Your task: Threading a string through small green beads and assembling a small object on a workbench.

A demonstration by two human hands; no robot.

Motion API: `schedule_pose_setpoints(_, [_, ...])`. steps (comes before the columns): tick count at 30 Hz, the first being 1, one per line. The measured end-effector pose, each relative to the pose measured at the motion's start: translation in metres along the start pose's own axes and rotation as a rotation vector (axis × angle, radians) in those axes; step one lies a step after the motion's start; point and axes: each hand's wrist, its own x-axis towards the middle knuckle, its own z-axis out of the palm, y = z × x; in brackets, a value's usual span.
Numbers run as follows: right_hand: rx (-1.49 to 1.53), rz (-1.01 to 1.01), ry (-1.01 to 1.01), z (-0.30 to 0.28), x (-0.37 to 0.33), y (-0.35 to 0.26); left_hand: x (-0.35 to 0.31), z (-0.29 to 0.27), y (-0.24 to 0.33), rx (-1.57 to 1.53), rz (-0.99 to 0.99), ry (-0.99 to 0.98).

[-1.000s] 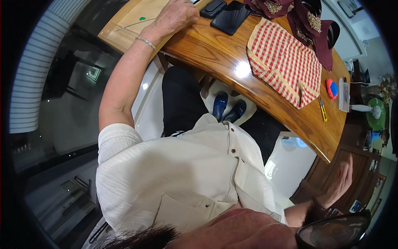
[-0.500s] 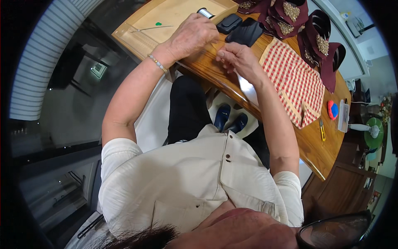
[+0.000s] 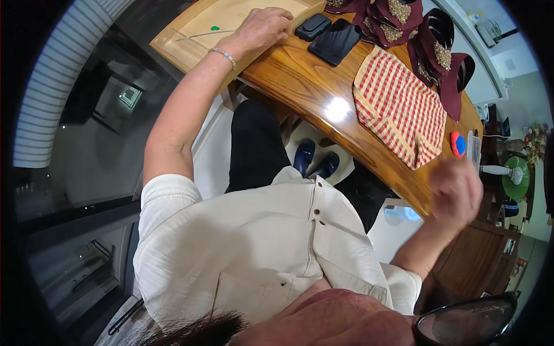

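Observation:
My left hand (image 3: 264,27), with a beaded bracelet (image 3: 224,56) at its wrist, is at the edge of the wooden tray (image 3: 222,12). Its fingers curl together, and whatever they hold is hidden; the shiny thread spool seen there before is out of sight behind the hand. Far to the right, beyond the table's front edge, my right hand (image 3: 457,190) is raised and smeared by motion, so its fingers cannot be read. Closest to it are a red and blue round cushion (image 3: 457,144) and the red-checked cloth (image 3: 401,104).
On the wooden table (image 3: 294,86) lie a black case (image 3: 313,26) and a flat black phone-like slab (image 3: 334,42). Maroon straps with gold beaded hearts (image 3: 399,12) are piled at the back. A thin metal rod (image 3: 202,36) and a green scrap (image 3: 215,28) are in the tray. A clear box (image 3: 474,147) stands at right.
My right hand has swung from beside my left hand far out to the right. My left hand has moved slightly up and left, covering the spool. The utility knife is now hidden.

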Motion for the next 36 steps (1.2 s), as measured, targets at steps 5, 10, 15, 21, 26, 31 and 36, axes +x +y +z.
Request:
schedule_pose_setpoints(5, [0.237,-0.09,0.133,-0.131,-0.084,-0.042,-0.006,-0.008,-0.001,0.028,-0.063,-0.059])
schedule_pose_setpoints(10, [0.078,-0.05,0.353,-0.216,-0.179,-0.083,0.002,-0.013,0.007,-0.024,0.051,-0.004])
schedule_pose_setpoints(15, [0.011,0.152,0.588,-0.304,-0.273,-0.087,-0.003,-0.017,0.008,-0.04,-0.037,-0.094])
schedule_pose_setpoints(21, [-0.332,0.223,1.097,-0.389,-0.387,-0.081,-0.001,-0.012,0.006,-0.064,-0.034,-0.104])
schedule_pose_setpoints(26, [-0.393,0.342,1.307,-0.423,-0.453,-0.076,-0.005,-0.007,-0.006,-0.106,-0.01,-0.125])
schedule_pose_setpoints(31, [-0.302,0.486,1.4,-0.383,-0.427,-0.043,-0.011,-0.017,-0.005,-0.189,0.049,-0.172])
schedule_pose_setpoints(36, [-0.202,0.573,1.423,-0.435,-0.475,0.015,-0.022,-0.01,-0.006,-0.114,0.108,-0.079])
